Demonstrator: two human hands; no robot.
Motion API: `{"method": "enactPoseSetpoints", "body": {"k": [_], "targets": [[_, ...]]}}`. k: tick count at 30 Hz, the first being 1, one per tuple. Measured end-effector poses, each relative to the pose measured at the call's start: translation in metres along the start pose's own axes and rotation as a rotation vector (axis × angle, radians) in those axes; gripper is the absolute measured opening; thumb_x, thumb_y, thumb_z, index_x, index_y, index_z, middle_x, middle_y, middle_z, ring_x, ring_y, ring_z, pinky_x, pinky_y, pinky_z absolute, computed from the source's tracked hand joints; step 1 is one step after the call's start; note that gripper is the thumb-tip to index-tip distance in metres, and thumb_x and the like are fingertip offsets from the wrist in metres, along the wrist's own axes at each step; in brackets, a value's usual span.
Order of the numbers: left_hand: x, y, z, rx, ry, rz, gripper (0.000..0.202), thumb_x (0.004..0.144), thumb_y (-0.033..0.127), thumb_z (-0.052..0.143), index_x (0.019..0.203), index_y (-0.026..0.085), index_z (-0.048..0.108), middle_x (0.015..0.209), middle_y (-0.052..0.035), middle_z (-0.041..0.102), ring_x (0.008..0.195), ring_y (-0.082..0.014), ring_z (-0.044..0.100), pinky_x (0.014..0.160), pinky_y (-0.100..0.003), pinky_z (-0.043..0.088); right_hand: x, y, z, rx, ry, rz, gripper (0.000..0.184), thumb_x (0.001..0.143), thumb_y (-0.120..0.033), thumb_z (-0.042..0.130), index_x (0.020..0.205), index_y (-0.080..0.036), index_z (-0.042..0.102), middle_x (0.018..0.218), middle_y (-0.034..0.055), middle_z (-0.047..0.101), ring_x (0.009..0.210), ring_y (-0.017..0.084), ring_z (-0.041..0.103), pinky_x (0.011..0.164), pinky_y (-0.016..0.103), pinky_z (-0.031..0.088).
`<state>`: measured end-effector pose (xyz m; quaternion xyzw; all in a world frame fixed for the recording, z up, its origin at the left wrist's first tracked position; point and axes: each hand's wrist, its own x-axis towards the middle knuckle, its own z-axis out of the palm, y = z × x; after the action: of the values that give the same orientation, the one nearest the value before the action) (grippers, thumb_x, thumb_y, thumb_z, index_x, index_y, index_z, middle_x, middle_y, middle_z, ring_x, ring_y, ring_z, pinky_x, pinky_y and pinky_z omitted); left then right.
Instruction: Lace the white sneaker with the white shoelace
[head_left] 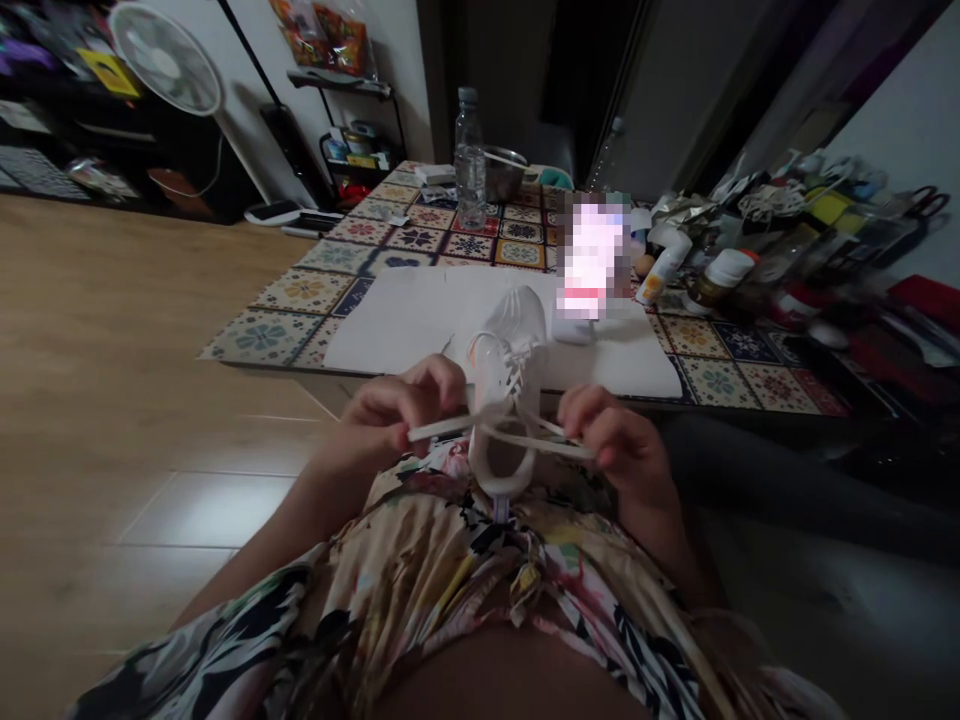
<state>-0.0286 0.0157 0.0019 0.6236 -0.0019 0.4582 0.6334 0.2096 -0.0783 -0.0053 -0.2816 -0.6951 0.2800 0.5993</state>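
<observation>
Shoe: white mesh sneaker (504, 385), heel toward the person, lying across the near edge of the low table (300, 300), between both hands.
Left hand (390, 410): fingers pinched shut on a flat white lace (442, 428).
Right hand (619, 440): pinching the lace's other end.
Table: patterned tile-print cover, white sheet (405, 320) under the shoe.

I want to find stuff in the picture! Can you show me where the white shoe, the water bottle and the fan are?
white shoe (504, 345): head view, on its upper, beside the laces.
water bottle (470, 170): head view, on the clear middle of its body.
fan (166, 60): head view, on the round front grille.
</observation>
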Motion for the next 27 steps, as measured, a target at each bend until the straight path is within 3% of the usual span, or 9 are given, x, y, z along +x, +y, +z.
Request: {"method": "enactPoseSetpoints", "body": {"k": [2,4,7,9,12,15,17,21,27], "targets": [[0.001,0.003,0.0,-0.091,0.032,0.106,0.038,0.072,0.038,0.082,0.049,0.018,0.059,0.073,-0.0023,0.05,0.073,-0.0151,0.054,0.067,-0.028,0.05,0.001,-0.005,0.0,0.173,0.171,-0.048,0.032,0.092,-0.047,0.059,0.068,-0.026,0.055,0.059,-0.0015,0.05,0.059,0.017,0.054,0.059,0.033,0.048],[0.0,0.008,0.003,-0.128,0.041,0.142,0.035,0.075,0.035,0.08,0.049,0.02,0.062,0.065,-0.0009,0.049,0.064,-0.0131,0.053,0.062,-0.026,0.049,0.002,-0.008,0.003,0.251,0.337,-0.038,0.026,0.093,-0.041,0.06,0.072,-0.026,0.054,0.052,-0.0052,0.042,0.048,0.014,0.044,0.049,0.027,0.042],[0.0,0.015,0.014,0.045,-0.044,-0.037,0.021,0.083,0.029,0.074,0.063,0.023,0.075,0.063,-0.0023,0.059,0.061,-0.0137,0.057,0.059,-0.026,0.048,-0.002,-0.006,0.009,0.143,0.533,0.021,0.015,0.092,-0.038,0.063,0.082,-0.027,0.058,0.056,-0.0063,0.045,0.045,0.01,0.041,0.043,0.022,0.036],[0.001,0.016,0.022,0.239,-0.153,-0.195,0.007,0.083,0.023,0.074,0.078,0.023,0.081,0.07,-0.0044,0.069,0.066,-0.0148,0.062,0.061,-0.025,0.05,-0.007,-0.002,0.014,-0.005,0.567,0.028,0.01,0.092,-0.036,0.063,0.088,-0.027,0.061,0.06,-0.0055,0.052,0.048,0.01,0.047,0.045,0.022,0.04],[0.007,0.008,0.031,0.331,-0.2,-0.331,0.018,0.077,0.021,0.079,0.095,0.022,0.08,0.072,-0.0027,0.072,0.064,-0.0131,0.064,0.06,-0.022,0.05,-0.011,0.001,0.021,-0.293,0.397,-0.039,0.005,0.094,-0.026,0.06,0.098,-0.027,0.063,0.072,-0.002,0.067,0.063,0.013,0.064,0.058,0.024,0.051],[0.009,-0.004,0.037,0.258,-0.079,-0.364,0.018,0.074,0.025,0.081,0.091,0.02,0.08,0.068,-0.0004,0.071,0.06,-0.0112,0.063,0.057,-0.02,0.05,-0.008,-0.001,0.024,-0.531,0.104,-0.194,0.014,0.093,-0.015,0.058,0.103,-0.025,0.063,0.083,0.0017,0.074,0.076,0.015,0.071,0.069,0.026,0.055],[0.008,-0.01,0.041,0.221,0.031,-0.323,0.015,0.073,0.027,0.082,0.084,0.018,0.078,0.07,-0.001,0.072,0.062,-0.0113,0.065,0.058,-0.02,0.051,-0.005,-0.001,0.025,-0.592,-0.013,-0.266,0.014,0.094,-0.016,0.056,0.104,-0.024,0.062,0.085,0.0032,0.075,0.078,0.016,0.071,0.071,0.027,0.056],[0.004,-0.013,0.044,0.267,0.081,-0.185,0.015,0.075,0.028,0.081,0.072,0.016,0.072,0.071,-0.002,0.072,0.065,-0.0113,0.066,0.061,-0.02,0.053,-0.001,-0.004,0.025,-0.595,-0.045,-0.251,0.011,0.094,-0.027,0.056,0.104,-0.023,0.06,0.086,0.0058,0.073,0.08,0.018,0.07,0.071,0.03,0.057],[0.004,-0.006,0.045,0.512,-0.09,-0.035,0.01,0.084,0.02,0.071,0.076,0.014,0.069,0.071,-0.0033,0.071,0.068,-0.0124,0.066,0.064,-0.021,0.052,-0.004,-0.01,0.032,-0.49,0.043,-0.112,0.012,0.093,-0.016,0.053,0.084,-0.022,0.06,0.073,0.001,0.066,0.069,0.014,0.063,0.066,0.027,0.052]]}}
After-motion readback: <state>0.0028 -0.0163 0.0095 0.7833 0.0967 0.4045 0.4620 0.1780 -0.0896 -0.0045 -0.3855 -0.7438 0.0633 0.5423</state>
